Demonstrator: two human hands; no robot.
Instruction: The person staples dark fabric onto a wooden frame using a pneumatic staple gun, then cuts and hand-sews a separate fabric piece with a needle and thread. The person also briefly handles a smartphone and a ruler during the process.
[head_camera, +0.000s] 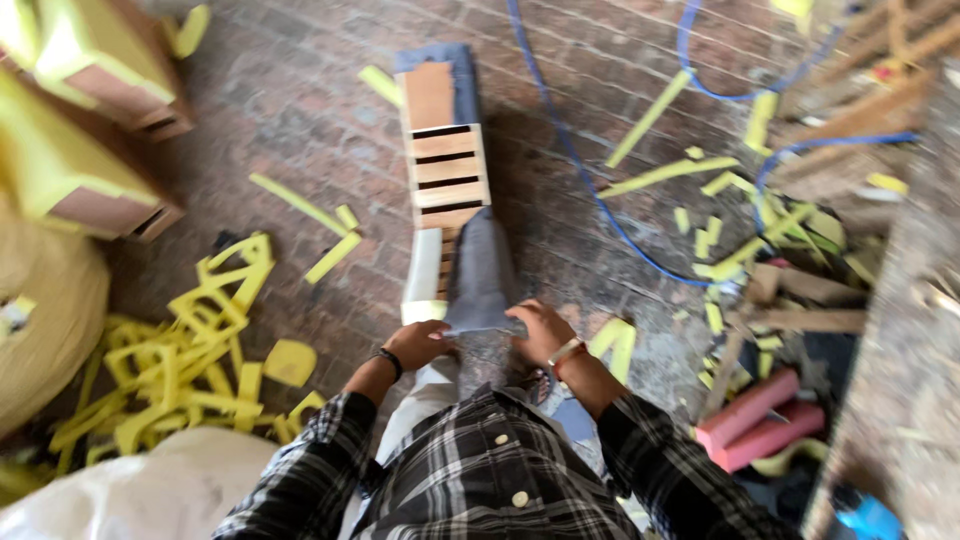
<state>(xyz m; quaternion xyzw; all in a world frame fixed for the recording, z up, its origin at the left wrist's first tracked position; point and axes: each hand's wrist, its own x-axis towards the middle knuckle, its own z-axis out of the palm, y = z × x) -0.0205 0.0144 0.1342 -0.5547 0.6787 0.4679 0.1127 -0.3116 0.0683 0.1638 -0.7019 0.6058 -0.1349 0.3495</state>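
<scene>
A single head-worn camera looks steeply down the person's front, so the checked shirt fills the bottom edge. It faces a brick floor (300, 120), with the slatted wooden frame (445, 165) running straight away from the lens near centre. The view stands close above the frame, and its outer edges blur, perhaps from head movement.
</scene>
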